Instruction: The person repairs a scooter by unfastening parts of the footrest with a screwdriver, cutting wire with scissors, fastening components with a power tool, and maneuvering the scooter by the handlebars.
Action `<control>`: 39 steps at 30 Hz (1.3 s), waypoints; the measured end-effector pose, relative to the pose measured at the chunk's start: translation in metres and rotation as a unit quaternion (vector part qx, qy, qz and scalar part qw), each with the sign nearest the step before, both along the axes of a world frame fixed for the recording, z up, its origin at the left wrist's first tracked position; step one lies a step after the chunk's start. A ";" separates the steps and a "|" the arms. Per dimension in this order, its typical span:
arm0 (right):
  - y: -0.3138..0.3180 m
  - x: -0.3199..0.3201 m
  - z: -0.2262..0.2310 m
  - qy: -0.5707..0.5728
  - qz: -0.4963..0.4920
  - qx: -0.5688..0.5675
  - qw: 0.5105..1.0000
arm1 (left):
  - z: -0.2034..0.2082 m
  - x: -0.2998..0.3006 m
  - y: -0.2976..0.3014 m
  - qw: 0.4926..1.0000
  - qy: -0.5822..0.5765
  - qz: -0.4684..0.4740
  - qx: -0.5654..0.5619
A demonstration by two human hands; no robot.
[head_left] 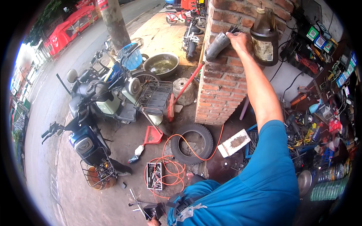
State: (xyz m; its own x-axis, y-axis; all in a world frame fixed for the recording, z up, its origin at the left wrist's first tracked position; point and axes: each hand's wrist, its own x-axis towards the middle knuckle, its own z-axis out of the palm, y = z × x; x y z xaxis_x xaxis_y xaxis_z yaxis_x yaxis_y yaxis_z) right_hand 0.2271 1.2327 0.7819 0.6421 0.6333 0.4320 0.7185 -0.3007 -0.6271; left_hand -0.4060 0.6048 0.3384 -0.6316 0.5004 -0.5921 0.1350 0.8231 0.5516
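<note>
My right arm reaches up to the brick pillar. My right hand (pixel 238 40) is closed at the upper end of a dark grey cylindrical container (pixel 218 46), beside a tuft of thin black strands (pixel 234 29). What its fingers pinch is too small to tell. At the lower edge, my left hand (pixel 154 222) is closed on the edge of a small black open box (pixel 151 211). Thin silver rods (pixel 135 197) stick out next to the box. Most of the left hand is cut off by the frame.
A black tyre (pixel 192 144), an orange hose (pixel 175 162) and a socket tray (pixel 154 176) lie on the ground. Scooters (pixel 94 150) stand left, near a water basin (pixel 161 64). A dark jug (pixel 264 41) hangs on the pillar (pixel 220 94). Cluttered tools (pixel 301 128) fill the right.
</note>
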 end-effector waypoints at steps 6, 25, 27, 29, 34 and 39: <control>-0.011 -0.005 0.009 0.032 0.080 0.065 0.994 | -0.036 -0.017 0.017 0.987 -0.002 0.099 0.129; -0.039 -0.013 0.068 -0.058 0.132 0.272 0.952 | -0.030 -0.004 0.027 0.990 -0.005 0.112 0.088; -0.037 -0.011 0.073 -0.046 0.136 0.254 0.957 | -0.047 -0.007 0.023 0.987 -0.005 0.086 0.138; -0.035 0.000 0.078 -0.055 0.132 0.272 0.952 | -0.044 -0.002 0.033 0.989 0.020 0.068 0.132; -0.047 -0.002 0.098 -0.125 0.132 0.460 0.869 | -0.036 0.013 0.041 0.989 0.020 0.083 0.120; -0.070 -0.021 0.107 0.010 0.206 0.495 0.844 | -0.037 0.016 0.010 0.988 -0.017 0.117 0.104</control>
State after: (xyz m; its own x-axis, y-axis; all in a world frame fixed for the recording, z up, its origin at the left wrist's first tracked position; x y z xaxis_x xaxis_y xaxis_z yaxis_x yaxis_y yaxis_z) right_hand 0.2064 1.1624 0.8890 0.4688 0.1388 0.8723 0.6213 0.6502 -0.4373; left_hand -0.3903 0.6146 0.3014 -0.7259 0.4572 -0.5139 -0.0658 0.6975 0.7136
